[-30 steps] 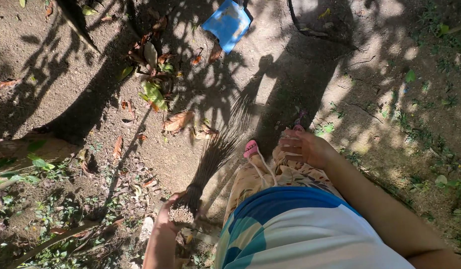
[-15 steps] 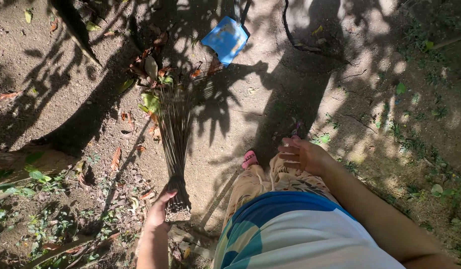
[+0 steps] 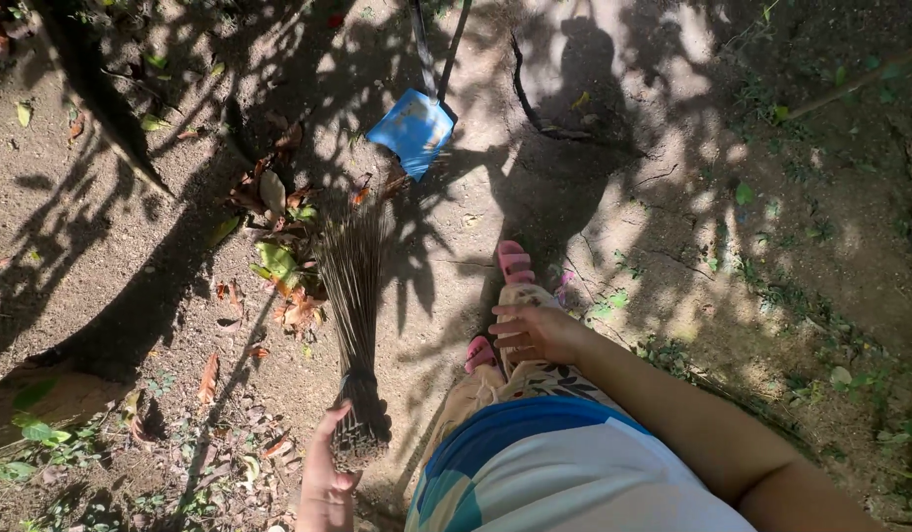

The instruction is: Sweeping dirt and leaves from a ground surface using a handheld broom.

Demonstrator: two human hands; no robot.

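Note:
My left hand [image 3: 330, 471] grips the bound end of a stick broom [image 3: 355, 296], whose thin brown bristles fan out forward over the dirt. The bristle tips reach a pile of dry and green leaves [image 3: 278, 246]. Just beyond the pile lies a blue dustpan [image 3: 411, 128] with a long dark handle running up out of view. My right hand [image 3: 530, 333] rests on my patterned trousers at the thigh, fingers spread, holding nothing. My feet wear pink sandals [image 3: 515, 262].
Bare packed dirt with dappled tree shadows lies ahead. A tree root [image 3: 91, 89] crosses the upper left. Low weeds and fallen leaves [image 3: 131, 433] cover the lower left, and sparse grass [image 3: 801, 286] grows on the right. A curved dark stick [image 3: 535, 108] lies near the dustpan.
The broom swung from the right near my foot to the left over the leaf pile. I stepped forward, one sandalled foot now ahead, and the dustpan sits closer in view.

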